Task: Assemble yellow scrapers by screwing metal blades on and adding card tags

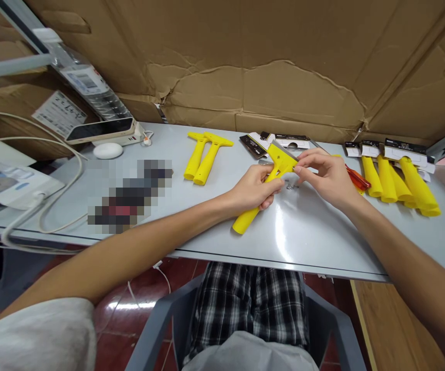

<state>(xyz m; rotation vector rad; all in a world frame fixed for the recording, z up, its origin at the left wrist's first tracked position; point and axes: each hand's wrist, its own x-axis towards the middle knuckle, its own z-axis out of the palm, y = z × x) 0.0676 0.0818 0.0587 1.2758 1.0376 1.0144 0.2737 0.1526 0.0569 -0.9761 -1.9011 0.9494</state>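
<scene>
A yellow scraper [245, 220] is tilted over the table, its metal blade [285, 152] at the upper end. My left hand [256, 186] is wrapped round its handle just below the head. At the right side of that head, my right hand [325, 175] has thumb and forefinger pinched together; anything between the fingertips is too small to make out. Several small screws [292, 186] lie on the tabletop under my right hand. Left of my hands, two yellow scraper handles [209, 161] rest side by side. Just beyond my right hand is a red, see-through tool handle [357, 179].
Several yellow scrapers with black-and-white cards [419, 188] lie at the right, with more cards [254, 146] behind my hands. A phone [101, 131], a white oval case [108, 150], cables and a bottle [87, 80] occupy the left. Cardboard [303, 93] walls the back of the table [315, 237].
</scene>
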